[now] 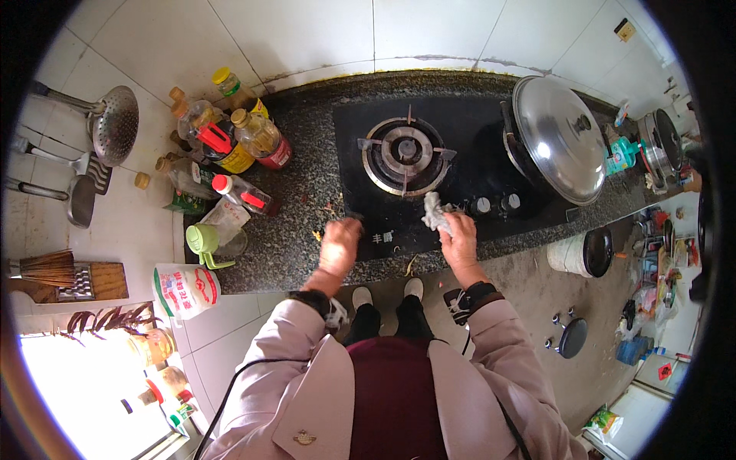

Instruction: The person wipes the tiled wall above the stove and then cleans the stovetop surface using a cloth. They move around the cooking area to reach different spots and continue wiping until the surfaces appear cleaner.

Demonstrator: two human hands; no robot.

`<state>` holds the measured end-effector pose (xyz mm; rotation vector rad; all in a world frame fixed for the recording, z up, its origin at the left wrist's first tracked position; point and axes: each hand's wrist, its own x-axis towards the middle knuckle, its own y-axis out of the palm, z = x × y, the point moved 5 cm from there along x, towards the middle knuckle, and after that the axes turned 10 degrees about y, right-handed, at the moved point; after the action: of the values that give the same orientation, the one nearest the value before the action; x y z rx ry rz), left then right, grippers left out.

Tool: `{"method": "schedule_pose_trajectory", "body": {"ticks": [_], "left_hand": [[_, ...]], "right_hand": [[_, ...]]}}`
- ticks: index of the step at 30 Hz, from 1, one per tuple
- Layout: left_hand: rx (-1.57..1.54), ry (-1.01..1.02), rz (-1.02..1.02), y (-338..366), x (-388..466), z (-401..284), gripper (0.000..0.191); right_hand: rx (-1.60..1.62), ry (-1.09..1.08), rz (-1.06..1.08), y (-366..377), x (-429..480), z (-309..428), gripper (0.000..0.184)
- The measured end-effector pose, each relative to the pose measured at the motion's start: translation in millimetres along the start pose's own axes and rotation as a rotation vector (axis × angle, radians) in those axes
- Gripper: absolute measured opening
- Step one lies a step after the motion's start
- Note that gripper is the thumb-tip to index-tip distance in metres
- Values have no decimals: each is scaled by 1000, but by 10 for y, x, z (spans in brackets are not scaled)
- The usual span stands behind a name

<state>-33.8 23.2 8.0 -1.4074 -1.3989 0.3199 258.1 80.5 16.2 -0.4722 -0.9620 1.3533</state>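
Observation:
In the head view, my right hand (460,233) grips a crumpled grey-white rag (435,213) over the front part of a black glass gas cooktop (391,215). The rag is just left of two control knobs (482,205). Behind the rag is a bare gas burner (406,148) with a metal ring and pan supports. My left hand (340,244) is over the cooktop's front left corner, beside the speckled granite counter (287,241). Its fingers are blurred and curled, and whether they hold something is unclear. Small scraps (317,235) lie on the counter near it.
A wok with a domed metal lid (560,141) covers the right side of the cooktop. Sauce bottles (261,138) and a green-lidded jug (204,238) crowd the counter's left end. A skimmer (115,126) hangs on the left wall. A stool (573,338) and a bucket (566,256) stand below right.

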Motion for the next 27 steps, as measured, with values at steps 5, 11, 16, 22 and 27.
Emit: {"method": "schedule_pose_trajectory", "body": {"ticks": [5, 11, 16, 22, 27], "left_hand": [[-101, 272, -32, 80, 91, -361, 25], [-103, -62, -30, -126, -123, -114, 25], [-95, 120, 28, -34, -120, -117, 27], [59, 120, 10, 425, 675, -51, 18], [20, 119, 0, 636, 880, -30, 20]], "right_hand": [[64, 8, -63, -43, -66, -85, 39], [173, 76, -47, -27, -139, -217, 36], [328, 280, -145, -22, -162, -358, 34], [537, 504, -111, 30, -185, -546, 36], [693, 565, -94, 14, -209, -665, 38]]}}
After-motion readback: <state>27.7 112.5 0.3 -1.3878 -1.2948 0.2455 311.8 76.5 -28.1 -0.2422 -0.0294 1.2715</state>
